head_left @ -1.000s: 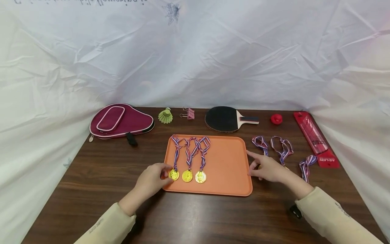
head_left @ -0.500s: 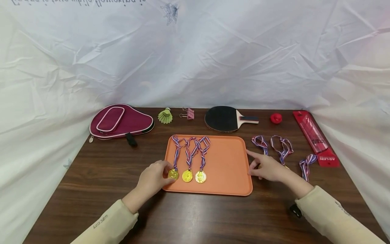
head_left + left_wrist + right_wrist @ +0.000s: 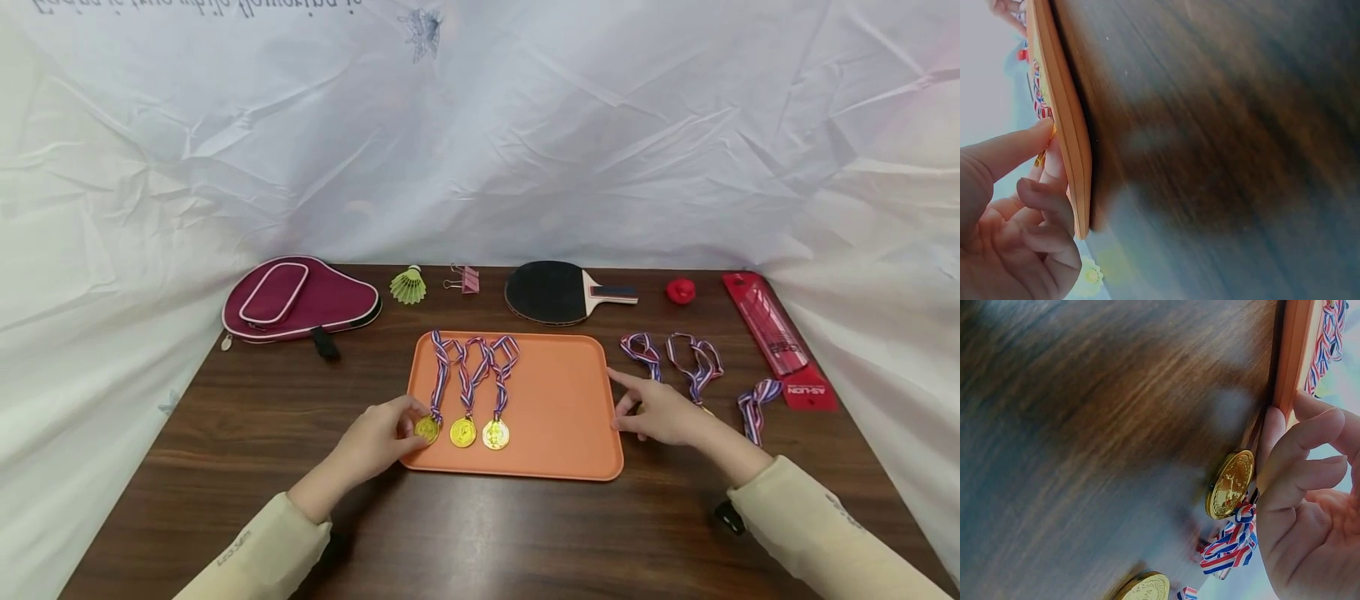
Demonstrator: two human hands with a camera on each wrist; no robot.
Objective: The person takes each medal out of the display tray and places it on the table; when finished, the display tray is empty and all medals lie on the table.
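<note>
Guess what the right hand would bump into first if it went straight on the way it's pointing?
The orange tray, at its side rim. The right hand points at that edge and looks to be touching it, though the exact contact is hard to judge.

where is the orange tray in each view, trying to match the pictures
Head: the orange tray lies flat, just below the middle of the picture.
Left wrist: the tray is nearly edge-on, slanting down through the left part from the top edge.
Right wrist: only part of the tray shows, in the upper right corner.
Shared landmark: the striped ribbons on the tray, seen past its side in both wrist views.
</note>
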